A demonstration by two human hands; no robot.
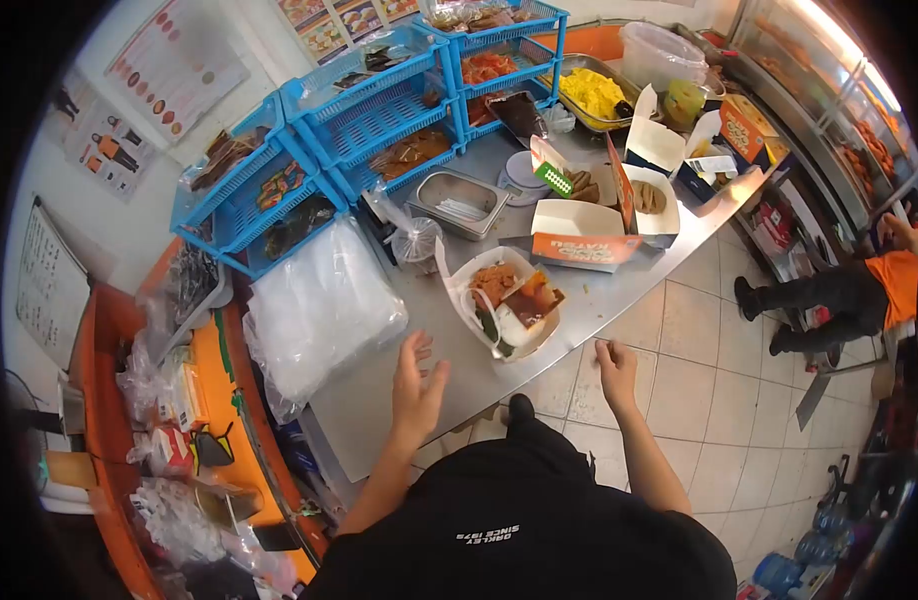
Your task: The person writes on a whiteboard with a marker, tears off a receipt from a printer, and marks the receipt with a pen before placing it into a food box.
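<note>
Above the table's near edge, my left hand (417, 388) is raised with its thumb and fingers apart and nothing in it. My right hand (618, 374) hangs past the table edge, over the floor, loosely bent and holding nothing I can see. Ahead, between the two hands, stands an open white food box (531, 347). In it are a reddish-brown minced food (493, 281), a glossy brown sauced piece (535, 298), something white and some dark green. Neither hand touches the box.
Clear plastic bags (324, 305) lie left on the steel table (354, 435). Behind are a metal tray (459, 203), a scale (522, 178), a tied bag (415, 243), an orange-white carton (579, 243) and blue racks (379, 120). A person (859, 285) is at the right.
</note>
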